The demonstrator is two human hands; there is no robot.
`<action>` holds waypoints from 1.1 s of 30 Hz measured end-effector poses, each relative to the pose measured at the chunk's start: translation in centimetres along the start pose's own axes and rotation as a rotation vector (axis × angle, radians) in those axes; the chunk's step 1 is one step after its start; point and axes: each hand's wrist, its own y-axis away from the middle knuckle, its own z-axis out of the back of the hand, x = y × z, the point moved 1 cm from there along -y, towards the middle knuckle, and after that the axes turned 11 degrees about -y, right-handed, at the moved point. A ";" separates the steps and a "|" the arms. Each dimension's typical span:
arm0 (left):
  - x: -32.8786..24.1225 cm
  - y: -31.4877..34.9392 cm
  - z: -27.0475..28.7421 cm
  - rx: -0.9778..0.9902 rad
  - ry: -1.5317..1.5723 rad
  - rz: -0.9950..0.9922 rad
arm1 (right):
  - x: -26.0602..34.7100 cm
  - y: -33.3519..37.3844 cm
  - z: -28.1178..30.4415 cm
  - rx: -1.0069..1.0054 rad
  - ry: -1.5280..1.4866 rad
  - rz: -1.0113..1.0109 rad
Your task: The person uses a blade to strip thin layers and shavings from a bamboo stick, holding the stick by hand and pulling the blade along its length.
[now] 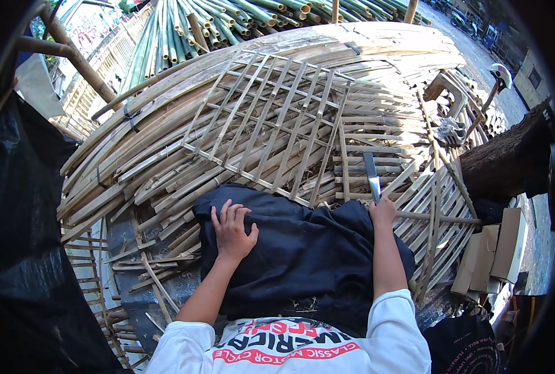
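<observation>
Head view, looking down over lap and a heap of bamboo work. Left hand [232,230] flat on black cloth [302,249], fingers spread and slightly curled, palm down, gripping nothing. Right hand [382,212] wrapped tight around handle of a blade tool [371,176], metal blade pointing up and away, tip over the woven lattice. Black cloth draped across lap, touching both hands, covering near edge of bamboo lattice panel [271,124]. Lattice panel open-weave, pale split strips crossing in a grid, lying tilted on a curved stack of long bamboo slats [134,156]. Second, denser woven section [377,137] just right of the panel, horizontal strips, blade directly over it. Thin bamboo stick [439,218] running right from the right hand, touching it or nearly so, cannot tell. Green bamboo poles [215,25] bundled at top, well apart from hands. Dark log [508,162] at right, cardboard pieces [489,255] beside it lower down. Black plastic sheet [22,237] filling left side. White sleeves [389,324] at bottom edge, both forearms bare. Loose split offcuts [153,268] scattered lower left near left forearm.
</observation>
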 end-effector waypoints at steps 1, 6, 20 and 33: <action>-0.1 0.0 0.0 -0.006 0.003 -0.002 | -0.3 -0.1 0.0 -0.006 -0.006 -0.017; -0.2 0.3 0.0 -0.021 0.003 -0.009 | -1.0 0.1 -0.3 -0.030 -0.031 -0.072; -0.4 0.3 0.3 -0.020 0.019 -0.023 | -1.3 0.6 -0.3 0.033 -0.191 -0.128; -0.4 0.0 0.2 -0.002 0.022 -0.024 | -1.0 0.6 -0.6 -0.040 -0.217 -0.093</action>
